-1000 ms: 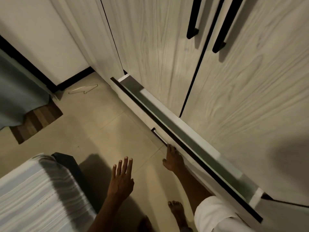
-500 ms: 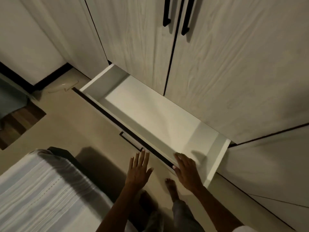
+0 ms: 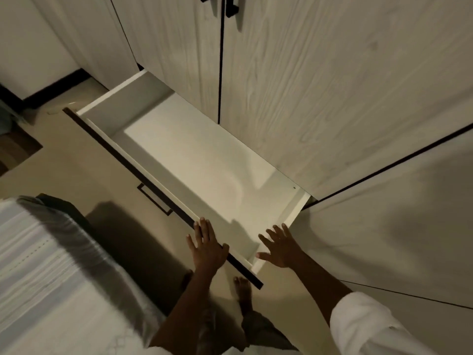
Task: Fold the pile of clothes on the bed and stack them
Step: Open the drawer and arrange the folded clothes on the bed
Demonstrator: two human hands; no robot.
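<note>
No clothes are in view. A long white drawer (image 3: 143, 160) stands pulled out from the base of a pale wood-grain wardrobe (image 3: 294, 85), and its inside is bare. My left hand (image 3: 207, 245) lies with spread fingers on the drawer's dark front edge near its right end. My right hand (image 3: 280, 248) hovers open with fingers spread over the drawer's right corner. The bed (image 3: 51, 285) with a white and grey striped cover fills the lower left.
A black pull handle (image 3: 154, 199) sits on the drawer front. My bare foot (image 3: 243, 290) stands on the beige tiled floor (image 3: 76, 175) between bed and drawer. Black door handles (image 3: 230, 5) show at the top. A brown mat (image 3: 15, 149) lies at the far left.
The drawer has come out from nearly closed to fully open. My right hand has let go of its front edge and now hovers over it; my left hand has moved onto the edge.
</note>
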